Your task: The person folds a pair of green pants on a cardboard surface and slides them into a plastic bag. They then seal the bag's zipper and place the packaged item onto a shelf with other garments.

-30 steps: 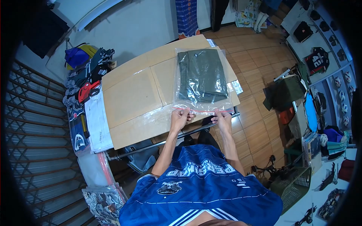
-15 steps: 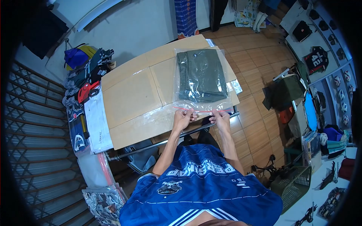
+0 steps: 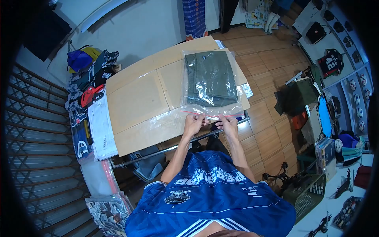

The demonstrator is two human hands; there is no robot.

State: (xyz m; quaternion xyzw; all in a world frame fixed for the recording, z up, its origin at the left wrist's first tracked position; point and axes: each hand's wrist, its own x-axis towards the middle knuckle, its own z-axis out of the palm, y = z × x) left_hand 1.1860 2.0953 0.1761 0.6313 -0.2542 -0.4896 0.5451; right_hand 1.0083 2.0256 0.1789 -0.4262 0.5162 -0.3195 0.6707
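Note:
A folded olive-green garment (image 3: 211, 79) lies flat inside a clear plastic zip bag (image 3: 185, 103) on the right part of the cardboard-topped table. The bag's red seal line runs along its near edge, facing me. My left hand (image 3: 193, 124) pinches that edge with thumb and fingers, left of its middle. Close beside it, my right hand (image 3: 228, 124) pinches the same edge farther right. Only a small gap separates the two hands.
Flattened cardboard (image 3: 138, 98) covers the table, with a metal rail (image 3: 158, 152) along its near side. To the left are white papers (image 3: 103, 126), a red tool (image 3: 91, 95) and piled clothes (image 3: 98, 65). A green plastic crate (image 3: 308, 195) stands at lower right.
My right hand has slid a little left along the bag's edge, and my left hand has shifted slightly right. The hands are now closer together; the bag has hardly moved.

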